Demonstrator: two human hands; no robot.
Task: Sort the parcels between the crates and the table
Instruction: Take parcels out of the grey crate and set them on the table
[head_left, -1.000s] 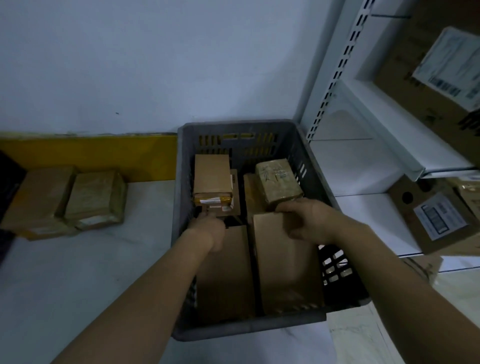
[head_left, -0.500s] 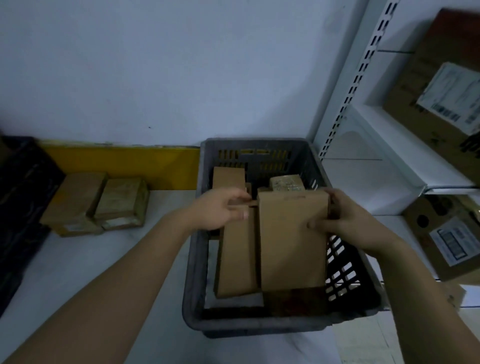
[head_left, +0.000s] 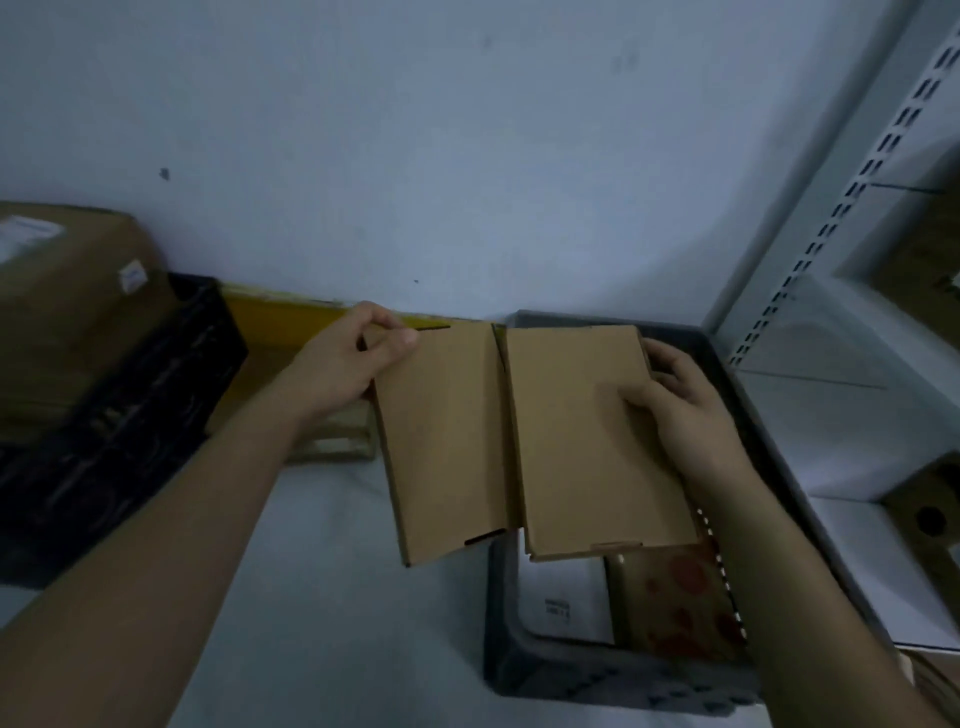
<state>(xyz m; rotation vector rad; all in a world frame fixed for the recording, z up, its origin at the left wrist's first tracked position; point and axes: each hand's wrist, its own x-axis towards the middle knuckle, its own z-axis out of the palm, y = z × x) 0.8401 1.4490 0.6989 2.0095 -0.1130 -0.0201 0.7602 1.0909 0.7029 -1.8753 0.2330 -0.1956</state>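
Two flat brown cardboard parcels are held up side by side above the grey crate (head_left: 597, 675). My left hand (head_left: 348, 364) grips the top left corner of the left parcel (head_left: 441, 441), which hangs partly over the white table (head_left: 322, 597). My right hand (head_left: 680, 400) holds the right parcel (head_left: 587, 447) by its right edge, thumb across the face. Inside the crate, below the lifted parcels, lie a white parcel (head_left: 561, 597) and a brown one with red spots (head_left: 680, 603).
A black crate (head_left: 109, 415) stands at the left with a large cardboard box (head_left: 57, 296) in it. A taped parcel (head_left: 337, 436) lies on the table behind my left hand. White shelving (head_left: 841, 364) with boxes stands to the right of the grey crate.
Both hands have lifted the two flat parcels out of the grey crate and carried them up and leftward. The view has swung left, bringing the black crate into sight.
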